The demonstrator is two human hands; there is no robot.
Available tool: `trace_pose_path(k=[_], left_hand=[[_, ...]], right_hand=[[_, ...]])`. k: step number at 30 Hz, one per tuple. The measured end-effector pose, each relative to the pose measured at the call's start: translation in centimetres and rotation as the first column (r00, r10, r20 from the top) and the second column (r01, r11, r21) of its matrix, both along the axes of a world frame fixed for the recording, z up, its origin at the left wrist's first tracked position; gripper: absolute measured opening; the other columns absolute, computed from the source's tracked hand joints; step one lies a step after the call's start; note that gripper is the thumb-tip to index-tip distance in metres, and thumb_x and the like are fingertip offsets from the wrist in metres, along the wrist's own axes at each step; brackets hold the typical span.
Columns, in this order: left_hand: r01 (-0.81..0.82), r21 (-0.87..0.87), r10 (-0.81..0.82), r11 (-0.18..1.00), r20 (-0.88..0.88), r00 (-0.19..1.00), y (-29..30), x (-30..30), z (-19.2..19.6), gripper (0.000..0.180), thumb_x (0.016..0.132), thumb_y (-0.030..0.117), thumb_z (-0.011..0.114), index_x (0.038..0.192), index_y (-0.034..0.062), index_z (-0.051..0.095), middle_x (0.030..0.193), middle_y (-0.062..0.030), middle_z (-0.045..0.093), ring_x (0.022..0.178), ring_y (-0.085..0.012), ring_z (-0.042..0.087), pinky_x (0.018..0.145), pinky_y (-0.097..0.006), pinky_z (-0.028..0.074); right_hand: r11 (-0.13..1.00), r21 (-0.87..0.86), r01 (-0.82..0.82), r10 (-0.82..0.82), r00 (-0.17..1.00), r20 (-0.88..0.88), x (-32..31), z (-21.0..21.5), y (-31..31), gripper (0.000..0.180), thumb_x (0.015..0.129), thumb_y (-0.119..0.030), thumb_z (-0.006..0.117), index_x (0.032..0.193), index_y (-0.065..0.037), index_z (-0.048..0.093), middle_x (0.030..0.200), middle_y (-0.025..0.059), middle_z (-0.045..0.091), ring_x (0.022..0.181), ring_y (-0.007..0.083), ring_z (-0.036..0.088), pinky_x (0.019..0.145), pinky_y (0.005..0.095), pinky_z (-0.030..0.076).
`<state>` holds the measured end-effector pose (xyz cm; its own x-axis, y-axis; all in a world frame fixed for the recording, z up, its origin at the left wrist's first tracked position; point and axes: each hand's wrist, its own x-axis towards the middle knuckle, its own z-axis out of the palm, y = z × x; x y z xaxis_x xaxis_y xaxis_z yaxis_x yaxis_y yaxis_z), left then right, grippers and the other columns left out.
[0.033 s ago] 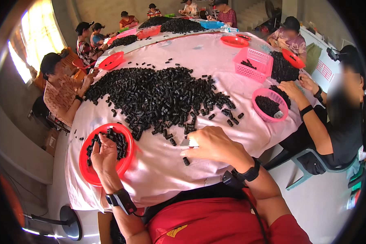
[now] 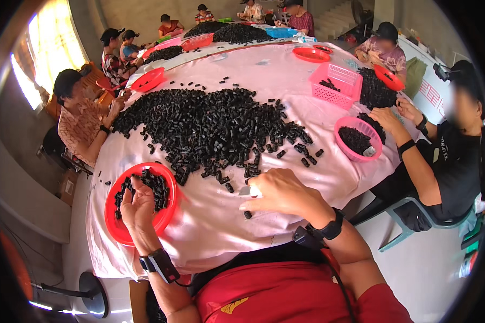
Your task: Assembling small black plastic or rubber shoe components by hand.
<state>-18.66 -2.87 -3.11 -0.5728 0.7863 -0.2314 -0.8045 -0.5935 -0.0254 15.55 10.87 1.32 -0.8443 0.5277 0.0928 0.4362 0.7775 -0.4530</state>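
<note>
My left hand [image 2: 138, 209] is over the near edge of a red bowl [image 2: 113, 226], its thumb and fingers stretched up and apart. Small black cylindrical pieces [image 2: 159, 188] lie in the bowl, behind and beside the fingers. My right hand [image 2: 280, 192] is closed, palm down, above the pink cloth. A small flat tool [image 2: 244, 190], grey and whitish, sticks out between its thumb and fingers; the rest is covered by the hand. Just below the thumb lies a single black piece [image 2: 247, 215]. Ahead of both hands spreads a large heap of black pieces [image 2: 215, 129].
The cloth-covered table [image 2: 221, 231] has pink baskets [image 2: 337, 91] and a pink bowl [image 2: 376, 148] on the right. A red tray [image 2: 155, 75] stands far left. Co-workers sit around; the nearest is a person in black [image 2: 450, 156] at right. A fan base [image 2: 93, 293] stands at lower left.
My right hand has shifted very slightly and its fingers have turned a little. My left hand looks the same. The person in black at right has leaned a little.
</note>
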Motion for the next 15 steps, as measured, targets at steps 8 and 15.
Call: trace_pose_path(k=[8, 15], left_hand=[[0.147, -0.021, -0.148, 0.989, -0.23, 0.962, 1.8, 2.8, 0.5, 0.024, 0.097, 0.014, 0.05, 0.113, -0.002, 0.057, 0.095, -0.0066, 0.063, 0.081, -0.0184, 0.057, 0.072, -0.032, 0.047], [0.407, -0.313, -0.502, 0.858, -0.674, 0.542, 4.0, 11.1, 1.8, 0.021, 0.098, 0.02, 0.054, 0.111, 0.006, 0.06, 0.089, -0.0017, 0.066, 0.077, -0.0111, 0.06, 0.067, -0.023, 0.046]], right_hand=[[0.99, 0.063, -0.123, 0.119, 0.991, 0.063, -0.7, -3.6, 0.2, 0.042, 0.07, -0.043, 0.074, 0.069, -0.002, 0.064, 0.067, 0.0181, 0.063, 0.066, 0.036, 0.064, 0.064, 0.0456, 0.049], [0.999, 0.019, 0.029, -0.025, 0.981, -0.191, -0.7, -1.4, 0.1, 0.034, 0.075, -0.031, 0.07, 0.074, 0.002, 0.062, 0.063, 0.0209, 0.06, 0.061, 0.0384, 0.063, 0.059, 0.0452, 0.048]])
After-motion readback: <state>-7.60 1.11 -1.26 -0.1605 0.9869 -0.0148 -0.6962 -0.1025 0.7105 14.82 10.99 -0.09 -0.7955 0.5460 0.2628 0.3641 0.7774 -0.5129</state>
